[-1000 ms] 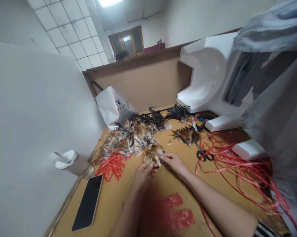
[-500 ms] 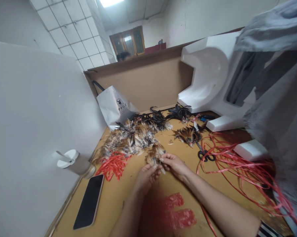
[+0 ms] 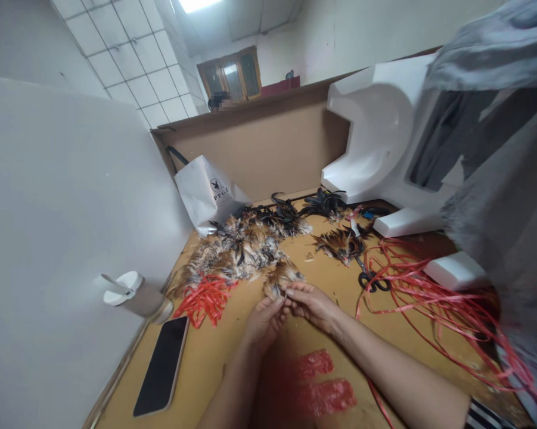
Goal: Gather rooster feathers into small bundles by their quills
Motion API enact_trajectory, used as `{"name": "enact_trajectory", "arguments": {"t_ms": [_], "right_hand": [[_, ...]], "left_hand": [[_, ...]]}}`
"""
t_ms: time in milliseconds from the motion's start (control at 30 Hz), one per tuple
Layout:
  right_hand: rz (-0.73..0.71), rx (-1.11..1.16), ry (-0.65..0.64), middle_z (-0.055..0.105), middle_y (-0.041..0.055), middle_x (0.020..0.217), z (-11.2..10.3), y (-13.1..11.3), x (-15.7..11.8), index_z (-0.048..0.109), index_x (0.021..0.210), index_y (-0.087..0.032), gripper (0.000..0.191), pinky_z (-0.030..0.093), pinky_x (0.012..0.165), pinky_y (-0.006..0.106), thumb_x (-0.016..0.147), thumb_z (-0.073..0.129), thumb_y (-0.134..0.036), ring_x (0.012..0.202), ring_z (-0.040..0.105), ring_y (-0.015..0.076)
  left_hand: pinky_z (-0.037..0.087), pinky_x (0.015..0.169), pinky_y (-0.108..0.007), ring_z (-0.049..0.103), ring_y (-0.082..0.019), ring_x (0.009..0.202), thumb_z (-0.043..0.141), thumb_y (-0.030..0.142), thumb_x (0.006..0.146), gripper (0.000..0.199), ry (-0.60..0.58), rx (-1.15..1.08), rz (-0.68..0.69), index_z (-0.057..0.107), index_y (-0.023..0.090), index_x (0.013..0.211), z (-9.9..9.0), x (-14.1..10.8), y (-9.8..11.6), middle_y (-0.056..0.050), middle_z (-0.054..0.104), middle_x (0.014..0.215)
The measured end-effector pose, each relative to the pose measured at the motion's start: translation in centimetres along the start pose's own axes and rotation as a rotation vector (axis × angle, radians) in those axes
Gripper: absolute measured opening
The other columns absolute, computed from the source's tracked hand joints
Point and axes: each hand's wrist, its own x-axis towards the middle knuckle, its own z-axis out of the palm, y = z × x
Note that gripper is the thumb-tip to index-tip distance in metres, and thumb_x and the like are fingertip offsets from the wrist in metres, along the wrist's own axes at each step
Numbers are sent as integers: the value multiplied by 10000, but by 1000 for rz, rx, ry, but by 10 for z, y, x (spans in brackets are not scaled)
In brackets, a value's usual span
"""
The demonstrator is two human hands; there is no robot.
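Observation:
Low over the table, my two hands meet at a small bunch of brown feathers (image 3: 281,277). My left hand (image 3: 268,317) pinches the lower end of the bunch between thumb and fingers. From the other side, my right hand (image 3: 309,302) closes its thumb and forefinger on the same end, its fingers touching those of the left. The quill ends are mostly hidden behind the fingertips. Just beyond lies a large heap of brown, white and black feathers (image 3: 245,247). A pile of cut red plastic strips (image 3: 205,298) is left of my left hand.
A phone (image 3: 161,366) and a lidded cup (image 3: 136,295) stand at the left. Scissors (image 3: 373,281) and tangled red plastic string (image 3: 411,289) lie right, near white foam packing (image 3: 371,137). A feather bunch (image 3: 342,244) and a paper bag (image 3: 208,193) are farther back.
My right hand has shifted slightly left and down, closer to my left hand. A pale quill end that stuck out between the hands is now out of sight.

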Motion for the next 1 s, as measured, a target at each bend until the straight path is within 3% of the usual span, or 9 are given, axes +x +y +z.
{"name": "enact_trajectory", "arguments": {"t_ms": [167, 300, 433, 567, 700, 1000], "right_hand": [[-46, -87, 54, 604, 5, 628, -2, 4, 2, 566, 706, -142, 252, 255, 411, 169, 611, 674, -349, 436, 407, 39], [-102, -158, 88, 566, -10, 536, 2, 6, 3, 546, 636, -136, 257, 227, 395, 183, 615, 662, -365, 406, 385, 46], [-138, -166, 105, 567, -11, 540, 1, 4, 2, 524, 592, -135, 264, 214, 398, 187, 605, 668, -356, 400, 368, 40], [-159, -196, 85, 521, -41, 475, 0, 0, 1, 524, 600, -144, 249, 198, 400, 190, 624, 653, -355, 383, 338, 40], [-149, -260, 102, 473, -64, 421, 2, 0, 0, 527, 596, -148, 244, 194, 399, 189, 611, 661, -352, 365, 315, 39], [-244, -428, 160, 552, -33, 507, 3, 3, 0, 555, 612, -150, 244, 329, 501, 208, 600, 650, -374, 474, 454, 85]], "left_hand": [[390, 537, -198, 540, -92, 543, 682, 276, 593, 205, 128, 234, 160, 662, 115, 718, -3, 7, -2, -58, 652, 669], [380, 528, -202, 521, -86, 496, 683, 316, 584, 227, 120, 345, 207, 661, 112, 682, -4, 8, -4, -37, 636, 578], [375, 507, -202, 541, -95, 507, 694, 330, 565, 275, 78, 299, 121, 659, 109, 725, 0, 4, -1, -55, 647, 634], [365, 492, -184, 573, -99, 560, 693, 324, 571, 309, 108, 156, 33, 642, 122, 800, 1, 1, 1, -78, 659, 769], [341, 464, -167, 559, -81, 516, 684, 310, 592, 289, 73, 121, -15, 634, 109, 794, -1, 1, -1, -69, 655, 706], [317, 443, -152, 529, -52, 478, 665, 280, 626, 252, 5, 108, -50, 625, 107, 805, -1, 1, -3, -38, 634, 650]]}}
